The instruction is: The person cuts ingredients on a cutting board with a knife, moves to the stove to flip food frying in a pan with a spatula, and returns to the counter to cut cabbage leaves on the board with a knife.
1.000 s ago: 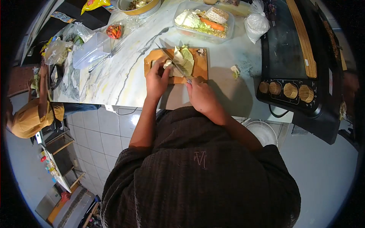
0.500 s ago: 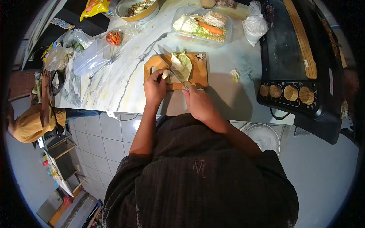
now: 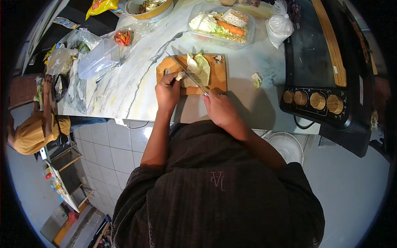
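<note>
My right hand (image 3: 221,108) is wrapped round the handle of a knife (image 3: 191,77). Its long blade slants up and left over a wooden cutting board (image 3: 219,80). Between the fingertips of my left hand (image 3: 167,94) is a small whitish piece (image 3: 180,76), possibly garlic or cabbage stem; I cannot tell which. It sits close to the left side of the blade. A pale green cabbage leaf (image 3: 201,69) lies on the board just beyond the knife. A small brownish-white scrap (image 3: 218,59) rests at the board's far right corner.
Beyond the board stands a clear container (image 3: 222,44) with cabbage, a carrot and a pale block. A tied bag of white powder (image 3: 279,29) is beside the black oven (image 3: 314,62). Red chillies (image 3: 123,37) and a plastic tub (image 3: 97,62) lie left. Another person (image 3: 37,131) is at far left.
The view has shifted slightly. Both hands keep their holds near the board, with the knife and the whitish piece in almost the same places.
</note>
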A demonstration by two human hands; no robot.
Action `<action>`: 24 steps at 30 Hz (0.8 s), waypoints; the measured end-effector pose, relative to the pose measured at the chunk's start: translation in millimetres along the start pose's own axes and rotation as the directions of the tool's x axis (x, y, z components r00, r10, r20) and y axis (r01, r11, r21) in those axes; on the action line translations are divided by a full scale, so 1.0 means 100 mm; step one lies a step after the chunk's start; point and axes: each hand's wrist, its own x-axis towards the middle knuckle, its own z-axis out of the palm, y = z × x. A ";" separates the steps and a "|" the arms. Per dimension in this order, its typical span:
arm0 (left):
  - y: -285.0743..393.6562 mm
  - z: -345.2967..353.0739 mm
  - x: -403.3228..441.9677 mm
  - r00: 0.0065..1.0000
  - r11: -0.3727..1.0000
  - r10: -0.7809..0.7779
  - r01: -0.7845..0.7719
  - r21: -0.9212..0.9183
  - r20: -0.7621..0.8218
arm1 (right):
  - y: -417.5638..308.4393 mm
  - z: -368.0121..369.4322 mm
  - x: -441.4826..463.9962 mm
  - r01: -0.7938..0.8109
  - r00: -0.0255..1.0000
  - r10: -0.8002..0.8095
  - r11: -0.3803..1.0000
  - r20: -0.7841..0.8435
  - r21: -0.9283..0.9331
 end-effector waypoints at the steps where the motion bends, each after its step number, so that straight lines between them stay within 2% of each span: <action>1: 0.00 0.00 0.01 0.999 0.999 0.033 -0.033 0.007 -0.006 | 0.01 0.00 0.01 -0.017 1.000 0.017 1.000 0.012 0.004; 5: 0.00 -0.02 0.02 0.999 0.999 0.046 -0.046 -0.017 0.012 | 0.13 0.03 0.02 0.039 0.999 -0.039 0.999 -0.011 0.019; 7: 0.03 -0.02 0.02 1.000 1.000 0.005 -0.004 -0.024 0.014 | 0.14 0.00 0.02 0.104 0.994 -0.103 0.993 -0.024 0.060; 10: 0.04 -0.01 0.03 0.999 0.999 0.037 -0.037 -0.018 -0.006 | 0.12 -0.09 0.03 0.050 0.998 -0.051 0.999 0.047 0.016; 13: 0.03 -0.02 0.04 0.998 0.999 0.054 -0.054 -0.006 -0.011 | 0.18 -0.04 0.02 0.110 0.994 -0.110 0.993 -0.012 0.044; 19: 0.08 -0.02 0.02 0.999 0.999 0.015 -0.017 -0.041 -0.031 | 0.13 0.01 -0.02 0.067 0.997 -0.069 0.997 0.038 0.034; 24: 0.01 -0.01 0.02 0.998 0.999 0.051 -0.051 -0.003 -0.039 | 0.05 -0.01 -0.03 0.053 0.998 -0.054 0.997 0.028 0.054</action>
